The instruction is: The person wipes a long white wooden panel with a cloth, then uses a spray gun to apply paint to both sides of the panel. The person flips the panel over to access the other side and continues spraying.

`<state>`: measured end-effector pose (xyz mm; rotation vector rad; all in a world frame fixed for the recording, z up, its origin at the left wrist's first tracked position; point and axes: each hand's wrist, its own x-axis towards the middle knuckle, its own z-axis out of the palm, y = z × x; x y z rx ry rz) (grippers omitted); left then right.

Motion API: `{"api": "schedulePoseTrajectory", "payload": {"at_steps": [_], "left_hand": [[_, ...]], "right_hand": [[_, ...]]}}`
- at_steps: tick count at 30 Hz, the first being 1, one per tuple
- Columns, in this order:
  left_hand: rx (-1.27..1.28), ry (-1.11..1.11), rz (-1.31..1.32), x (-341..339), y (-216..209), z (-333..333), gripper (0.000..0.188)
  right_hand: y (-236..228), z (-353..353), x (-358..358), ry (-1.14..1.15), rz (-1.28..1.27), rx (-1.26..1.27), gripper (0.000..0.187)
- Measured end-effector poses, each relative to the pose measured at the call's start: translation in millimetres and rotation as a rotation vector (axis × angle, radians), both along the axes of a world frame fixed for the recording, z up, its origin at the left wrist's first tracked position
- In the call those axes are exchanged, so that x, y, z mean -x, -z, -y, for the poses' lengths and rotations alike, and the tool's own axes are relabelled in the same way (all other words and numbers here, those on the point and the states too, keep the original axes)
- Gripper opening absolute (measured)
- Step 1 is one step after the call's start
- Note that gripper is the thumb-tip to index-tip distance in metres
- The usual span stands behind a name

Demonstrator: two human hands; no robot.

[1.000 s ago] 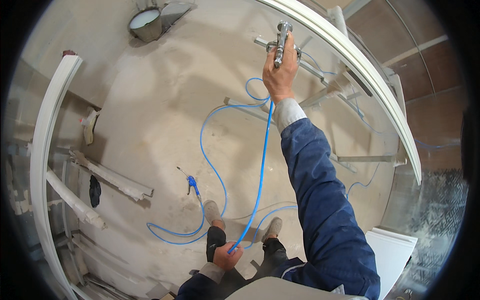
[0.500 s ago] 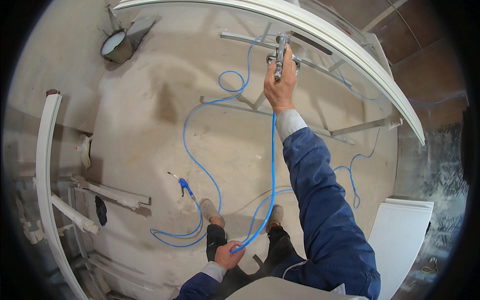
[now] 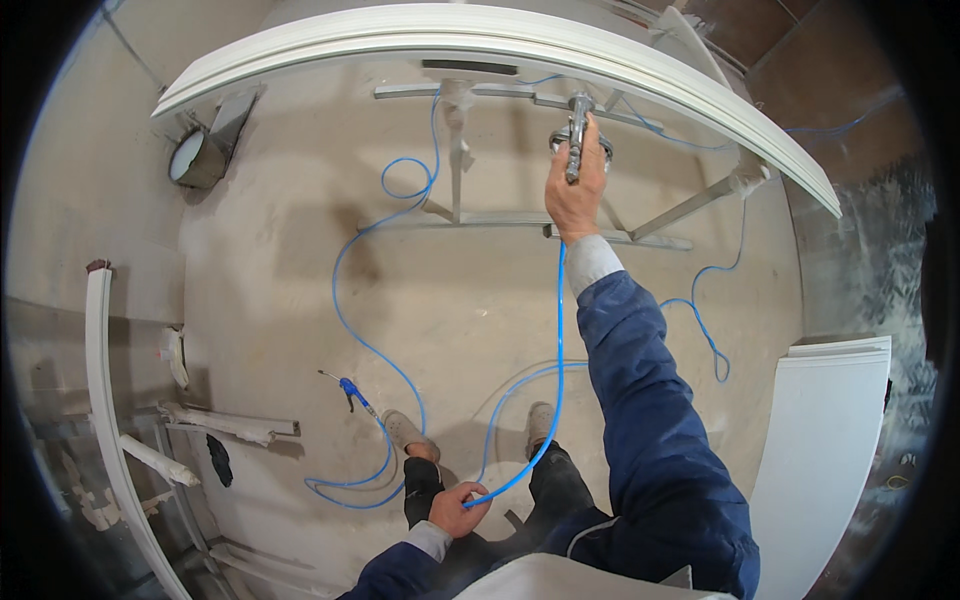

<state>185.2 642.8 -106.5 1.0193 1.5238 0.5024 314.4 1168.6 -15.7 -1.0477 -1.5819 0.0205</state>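
Note:
In front of me, my right hand point(image 3: 577, 195) is wrapped round a metal spray gun point(image 3: 578, 140), held just on my side of a long white panel point(image 3: 480, 30). A blue air hose point(image 3: 560, 330) hangs from the gun and curves down to my left hand point(image 3: 460, 509). That hand is closed on the hose near my waist. The panel lies raised across metal stands point(image 3: 457, 180), whose posts show below it.
On the floor at left lies a blue blow gun point(image 3: 348, 388) with a loosely looped hose point(image 3: 360, 340). A bucket point(image 3: 198, 160) of whitish liquid stands far left. White boards point(image 3: 825, 440) are stacked at right. A long white strip point(image 3: 105, 400) rests on a rack at left.
My view has shifted, so the long panel appears farther left and more of its stands show. My right hand with the spray gun sits slightly lower and farther right in the picture. Both grips are unchanged.

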Motion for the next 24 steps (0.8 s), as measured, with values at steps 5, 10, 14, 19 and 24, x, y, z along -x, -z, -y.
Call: {"api": "schedulePoseTrajectory", "payload": {"at_steps": [5,10,14,19,24], "left_hand": [[-0.133,0.164,-0.162,-50,-9,-18,0.021],[-0.078,0.217,-0.377,-73,-57,-31,0.020],[-0.042,0.320,-0.492,-70,-103,-37,0.035],[-0.067,0.502,-0.640,-59,-115,-54,0.081],[-0.104,-0.136,-0.230,-34,-89,-181,0.029]], "right_hand": [[-12,-3,-129,0.121,-0.089,0.070,0.060],[-63,19,-279,0.193,-0.337,0.270,0.057],[-114,57,-387,0.075,-0.498,0.374,0.037],[-172,112,-457,0.073,-0.632,0.374,0.025],[-207,140,-457,0.165,-0.827,0.334,0.031]]}}
